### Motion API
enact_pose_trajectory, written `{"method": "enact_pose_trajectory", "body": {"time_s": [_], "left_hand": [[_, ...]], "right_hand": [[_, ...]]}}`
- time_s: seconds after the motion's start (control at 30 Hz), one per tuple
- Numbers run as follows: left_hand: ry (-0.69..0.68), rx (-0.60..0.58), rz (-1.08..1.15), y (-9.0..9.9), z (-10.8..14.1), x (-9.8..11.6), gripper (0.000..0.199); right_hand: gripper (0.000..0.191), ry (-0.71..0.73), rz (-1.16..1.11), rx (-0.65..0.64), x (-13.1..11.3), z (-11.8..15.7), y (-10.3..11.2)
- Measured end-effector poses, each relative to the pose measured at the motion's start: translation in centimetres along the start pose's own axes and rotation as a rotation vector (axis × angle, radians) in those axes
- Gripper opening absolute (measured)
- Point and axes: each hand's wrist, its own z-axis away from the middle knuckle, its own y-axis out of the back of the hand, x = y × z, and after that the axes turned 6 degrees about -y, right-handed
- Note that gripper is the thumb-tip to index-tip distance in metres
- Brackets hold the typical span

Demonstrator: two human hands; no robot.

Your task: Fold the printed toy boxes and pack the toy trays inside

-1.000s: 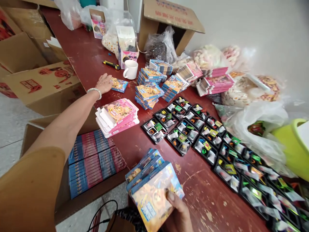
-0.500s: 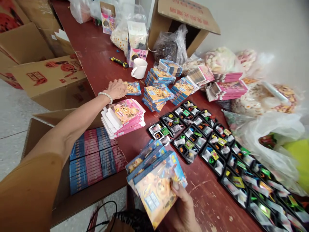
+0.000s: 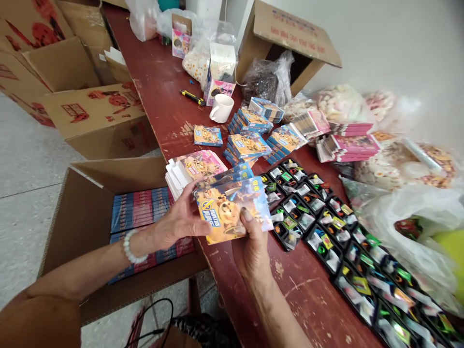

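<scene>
A small stack of flat blue-and-yellow boxes with cartoon animal prints is held above the table edge. My right hand grips the stack at its lower right, thumb pressed on the front. At its left side, my left hand holds the boxes, fingers behind and thumb in front. Just behind lies a pile of pink flat boxes with white flaps. One blue box rests alone farther back, beside stacks of blue boxes. Below my left forearm, an open carton contains rows of blue and pink boxes.
Black trays of small packets cover the right of the red table. A white mug and a yellow-black cutter are farther back. Filled plastic bags line the wall; another carton stands behind.
My left hand has come back from the lone blue box on the table to the left side of the held stack. My right hand has raised the stack slightly, and the view has shifted.
</scene>
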Motion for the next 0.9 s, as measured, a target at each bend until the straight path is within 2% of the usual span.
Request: {"method": "enact_pose_trajectory", "body": {"time_s": [0.07,0.17,0.23,0.3,0.37,0.43,0.53,0.63,0.7,0.8,0.9], "left_hand": [[-0.072,0.079,0.072,-1.4,-0.1,-0.5,0.125],[-0.133,0.201,0.007,-2.4,-1.0,0.1,0.121],[-0.15,0.231,-0.127,-1.6,-2.1,1.3,0.115],[-0.19,0.245,-0.329,0.2,-4.0,2.9,0.105],[-0.266,0.29,-0.547,2.5,-6.9,4.6,0.093],[-0.307,0.386,-0.699,4.7,-10.8,6.1,0.09],[-0.24,0.454,-0.7,7.1,-17.6,7.2,0.085],[-0.066,0.487,-0.541,8.1,-23.3,6.9,0.084],[-0.009,0.478,-0.429,8.5,-26.0,6.3,0.088],[0.02,0.444,-0.322,9.0,-28.4,5.4,0.092],[0.024,0.383,-0.384,9.9,-29.6,5.3,0.091]], "right_hand": [[0.067,0.026,0.04,-0.034,0.8,0.1,-0.9],[0.059,0.057,0.135,-0.111,1.8,-0.4,-1.9],[0.063,0.049,0.244,-0.168,2.1,-1.4,-1.8],[0.077,0.028,0.381,-0.192,2.2,-2.7,-1.0],[0.096,0.059,0.549,-0.178,2.3,-3.7,0.6],[0.101,0.163,0.73,-0.152,2.7,-4.0,2.9],[0.076,0.303,0.974,-0.125,4.2,-2.9,7.0],[0.057,0.464,1.183,-0.099,6.1,-1.1,10.2],[0.055,0.559,1.278,-0.107,6.9,-0.3,11.2],[0.053,0.6,1.342,-0.139,7.0,0.0,11.4],[0.05,0.595,1.363,-0.127,6.8,-0.1,11.1]]}}
